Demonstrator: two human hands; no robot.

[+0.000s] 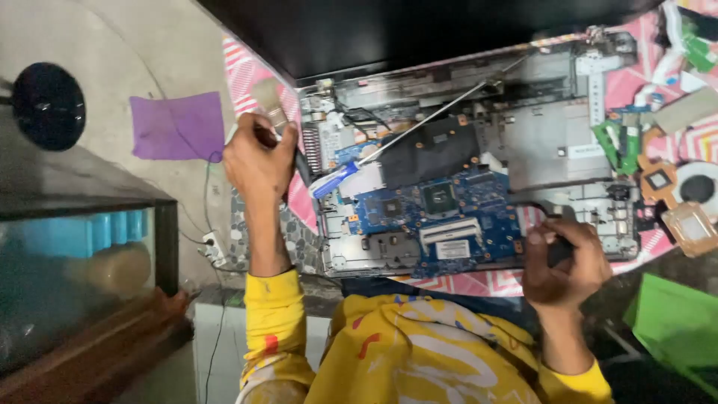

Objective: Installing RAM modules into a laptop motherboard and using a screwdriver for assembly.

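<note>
An opened laptop base (561,142) lies on a pink patterned mat (250,71). Its blue motherboard (419,217) is exposed, and the dark screen (419,30) is folded away at the top. My left hand (258,161) is closed around a small brush (268,101), bristles up, at the laptop's left edge. A blue-handled screwdriver (336,179) with a long shaft rests across the board, just right of that hand. My right hand (565,262) grips a dark part at the base's near right edge; exactly what it holds is hidden by the fingers.
Removed parts lie to the right: a copper heat sink with fan (688,217) and green boards (621,142). A purple cloth (178,126) and a black round object (48,105) are on the floor at left, near a glass tank (75,247). A green sheet (673,322) lies bottom right.
</note>
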